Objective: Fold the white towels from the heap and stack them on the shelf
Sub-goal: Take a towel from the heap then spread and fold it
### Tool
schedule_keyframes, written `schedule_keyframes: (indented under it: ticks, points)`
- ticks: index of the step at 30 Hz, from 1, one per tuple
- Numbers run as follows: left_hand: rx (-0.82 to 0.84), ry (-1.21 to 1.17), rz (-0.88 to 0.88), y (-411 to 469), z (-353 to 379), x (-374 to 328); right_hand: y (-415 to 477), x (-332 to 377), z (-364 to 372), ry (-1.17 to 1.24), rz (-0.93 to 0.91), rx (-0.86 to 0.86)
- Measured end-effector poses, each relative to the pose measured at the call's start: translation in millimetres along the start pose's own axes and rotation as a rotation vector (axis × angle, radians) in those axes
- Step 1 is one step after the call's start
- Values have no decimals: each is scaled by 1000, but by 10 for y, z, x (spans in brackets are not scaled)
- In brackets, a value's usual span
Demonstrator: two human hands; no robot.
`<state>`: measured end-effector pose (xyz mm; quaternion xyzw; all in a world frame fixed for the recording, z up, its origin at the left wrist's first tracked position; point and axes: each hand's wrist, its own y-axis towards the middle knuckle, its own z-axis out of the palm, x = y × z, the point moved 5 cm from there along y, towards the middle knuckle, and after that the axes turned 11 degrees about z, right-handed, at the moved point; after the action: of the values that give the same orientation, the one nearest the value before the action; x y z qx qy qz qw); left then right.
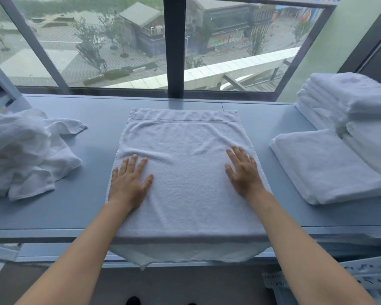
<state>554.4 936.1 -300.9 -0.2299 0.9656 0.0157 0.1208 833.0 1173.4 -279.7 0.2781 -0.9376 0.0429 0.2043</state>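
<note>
A white towel [185, 159] lies spread flat on the blue-grey shelf [92, 164] in front of me, its near end hanging over the front edge. My left hand [129, 180] rests palm down on the towel's left side with fingers straight. My right hand [243, 170] lies flat on the right side, fingers spread. At the left sits a heap of crumpled white towels [24, 150]. At the right stands a stack of folded towels [350, 102], with a lower folded pile [326, 166] in front of it.
A large window with a dark central post [174, 47] runs along the back of the shelf. A white perforated rack [361, 278] shows at the lower right below the shelf. Bare shelf surface lies between the towel and each pile.
</note>
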Motion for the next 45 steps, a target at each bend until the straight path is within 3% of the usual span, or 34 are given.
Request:
schedule_keyframes:
  ticks: [5, 8, 11, 15, 17, 21, 28, 32, 35, 37, 41, 45]
  points:
    - [-5, 2, 7, 14, 16, 10, -749, -84, -145, 20, -122, 32]
    - [-20, -5, 16, 19, 35, 8, -998, -275, -83, -49, -63, 121]
    - [-145, 43, 2, -37, -100, -70, -1042, -398, -11, -99, -12, 168]
    - [-418, 55, 114, -479, -328, -364, -1034, -384, 2, -123, -4, 166]
    - [-384, -3, 134, -855, -208, -391, -1041, -382, 0, -129, -2, 169]
    - [-163, -6, 149, -1335, 162, -227, -1032, -382, 6, -140, -3, 178]
    - [-78, 12, 136, -1077, 153, -129, -851, -395, -21, -142, -29, 172]
    - [-106, 7, 135, -1035, 134, -136, -787, -385, -65, -99, -41, 75]
    - [-243, -13, 151, -1091, 75, -179, -942, -303, -214, -40, -205, -131]
    - [-342, -34, 174, -1123, 49, -197, -1115, -318, -191, 27, -289, -165]
    - [-352, -45, 208, -1182, 80, -198, -1300, -444, -91, -21, -163, 113]
    - [-185, 27, 288, -1325, 86, -122, -1396, -387, -168, -217, -186, 297]
